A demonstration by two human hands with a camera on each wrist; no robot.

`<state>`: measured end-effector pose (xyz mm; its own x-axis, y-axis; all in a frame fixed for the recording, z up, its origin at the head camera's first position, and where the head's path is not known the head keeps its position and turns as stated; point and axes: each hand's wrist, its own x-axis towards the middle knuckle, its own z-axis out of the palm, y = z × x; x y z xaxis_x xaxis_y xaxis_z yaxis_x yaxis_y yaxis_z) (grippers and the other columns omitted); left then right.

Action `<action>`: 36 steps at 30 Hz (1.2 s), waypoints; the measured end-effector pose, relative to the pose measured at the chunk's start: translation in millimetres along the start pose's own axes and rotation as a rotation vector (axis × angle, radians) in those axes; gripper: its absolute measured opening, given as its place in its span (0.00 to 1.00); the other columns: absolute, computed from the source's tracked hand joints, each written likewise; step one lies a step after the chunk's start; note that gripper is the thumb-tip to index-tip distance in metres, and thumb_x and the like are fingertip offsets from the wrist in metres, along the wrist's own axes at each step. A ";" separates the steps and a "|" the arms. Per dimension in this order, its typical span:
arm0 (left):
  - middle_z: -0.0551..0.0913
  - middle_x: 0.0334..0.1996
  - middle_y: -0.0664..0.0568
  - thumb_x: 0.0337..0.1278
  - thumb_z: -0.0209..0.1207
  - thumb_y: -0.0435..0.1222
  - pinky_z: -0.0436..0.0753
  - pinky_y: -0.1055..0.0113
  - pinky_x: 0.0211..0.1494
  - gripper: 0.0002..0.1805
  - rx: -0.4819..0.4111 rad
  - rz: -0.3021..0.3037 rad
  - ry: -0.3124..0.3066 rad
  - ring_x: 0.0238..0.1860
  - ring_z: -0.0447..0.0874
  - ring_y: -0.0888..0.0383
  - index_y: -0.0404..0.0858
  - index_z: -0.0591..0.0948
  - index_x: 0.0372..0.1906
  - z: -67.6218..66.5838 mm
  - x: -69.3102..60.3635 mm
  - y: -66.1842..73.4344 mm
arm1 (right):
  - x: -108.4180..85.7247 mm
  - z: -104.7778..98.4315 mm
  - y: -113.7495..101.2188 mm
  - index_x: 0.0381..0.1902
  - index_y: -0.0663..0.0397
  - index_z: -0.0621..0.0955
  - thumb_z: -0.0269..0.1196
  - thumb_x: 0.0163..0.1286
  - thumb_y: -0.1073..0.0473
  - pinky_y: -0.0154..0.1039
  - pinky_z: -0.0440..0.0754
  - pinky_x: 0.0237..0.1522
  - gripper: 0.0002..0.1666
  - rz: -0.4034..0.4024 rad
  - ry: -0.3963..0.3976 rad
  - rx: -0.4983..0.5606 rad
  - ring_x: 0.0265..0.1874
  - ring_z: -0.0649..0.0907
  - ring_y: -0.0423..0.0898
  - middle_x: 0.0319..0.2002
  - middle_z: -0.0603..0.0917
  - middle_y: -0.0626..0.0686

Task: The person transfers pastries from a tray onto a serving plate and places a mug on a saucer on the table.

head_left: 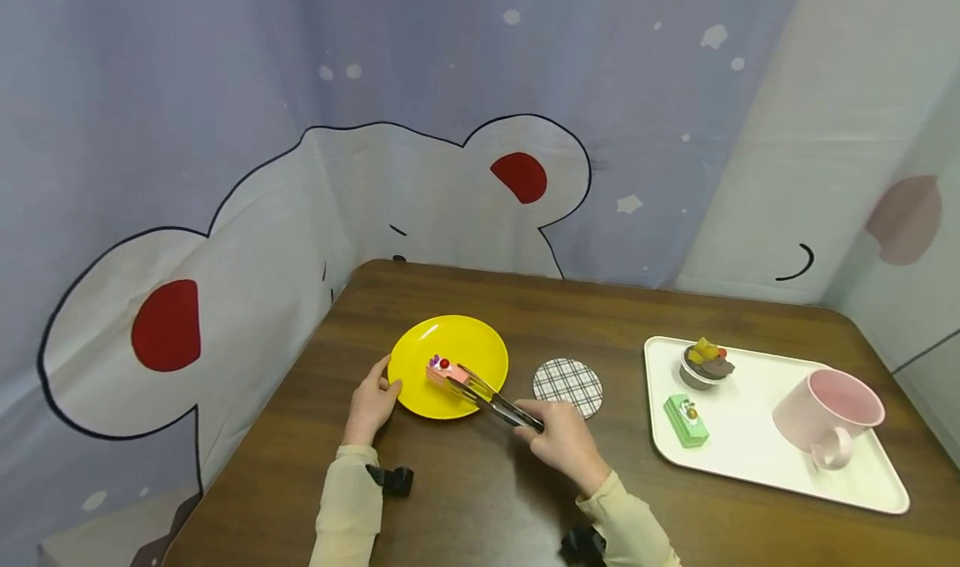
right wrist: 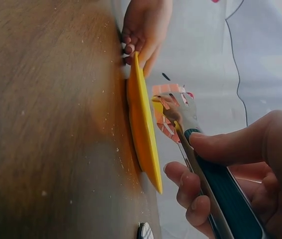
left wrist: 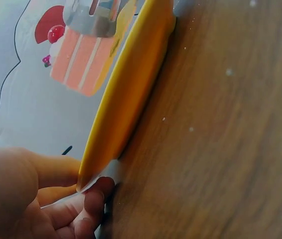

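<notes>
One yellow plate (head_left: 474,340), round, lying flat on the brown wood-grain surface (head_left: 465,500); its left rim is pinched between the thumb and fingers of the left hand (head_left: 372,406). One cake slice (head_left: 441,373), pink with pale layers, topped with a red cherry and a purple decoration, located over the middle of the plate, between the tips of the tongs; whether it rests on the plate or sits just above it cannot be told. One pair of tongs (head_left: 512,414), metal with dark handles, gripped in the right hand (head_left: 564,440), thumb on one arm and fingers round the other, tips reaching over the plate. One round coaster (head_left: 567,385), white with a dark grid pattern, right of the plate and apart from it, just beyond the right hand. One white tray (head_left: 738,434), rectangular, at the right of the surface, bearing three items: a chocolate cupcake (head_left: 706,365) with yellow and red topping, at the far left; a green cake (head_left: 686,421), nearer the front on the same side; and a pale pink mug (head_left: 825,408), upright at the right end. Behind: one blue-grey and white curtain (head_left: 420,42) with outlined cartoon figures.
</notes>
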<state>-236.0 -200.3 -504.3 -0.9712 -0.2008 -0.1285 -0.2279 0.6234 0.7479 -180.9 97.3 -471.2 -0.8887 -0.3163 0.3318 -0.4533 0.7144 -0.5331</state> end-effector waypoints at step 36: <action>0.75 0.34 0.42 0.67 0.52 0.37 0.69 0.65 0.35 0.32 0.004 0.010 0.006 0.30 0.70 0.53 0.35 0.60 0.73 -0.3 -1.0 1.5 | -27.6 -43.0 6.4 0.44 0.51 0.84 0.75 0.47 0.58 0.32 0.70 0.26 0.23 0.137 -0.028 -0.081 0.19 0.73 0.32 0.21 0.80 0.39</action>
<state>-235.4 -199.4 -502.9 -0.9729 -0.1990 -0.1174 -0.2186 0.6283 0.7466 -156.3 137.4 -450.3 -0.9438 -0.2292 0.2380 -0.3220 0.7994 -0.5072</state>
